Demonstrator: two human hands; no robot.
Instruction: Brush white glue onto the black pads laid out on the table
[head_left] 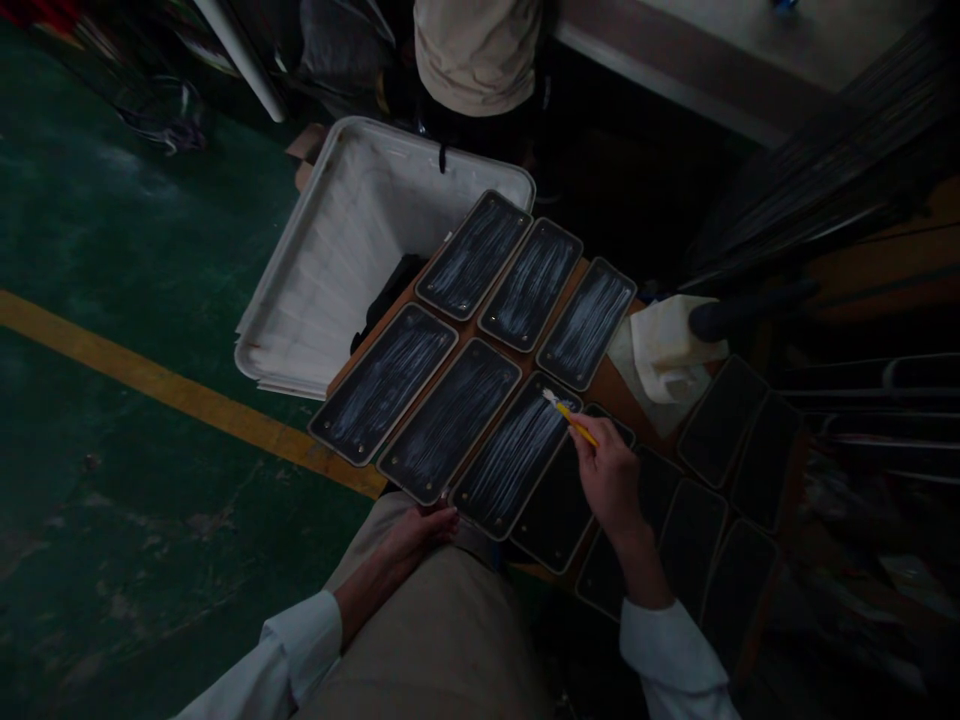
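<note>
In my right hand (609, 478) is a small brush (577, 422) with a yellow handle, pinched between the fingers. Its whitish tip touches the upper end of a black rectangular plate (517, 455) streaked with a pale, wet-looking coating. Several similar streaked plates, such as one at the far end (474, 255), lie in rows on a brown board (469, 328). Darker, unstreaked plates (555, 505) lie to the right, partly behind my right hand. My left hand (427, 525) is closed at the board's near edge, beside a plate's lower corner; what its fingers grip is hidden.
A large white plastic bin (300, 290) stands behind the board on the left. A whitish container (671, 345) sits at the board's right on a pale sheet. Another person's beige-clothed part (480, 55) shows beyond the bin. A yellow line (187, 390) crosses the green floor.
</note>
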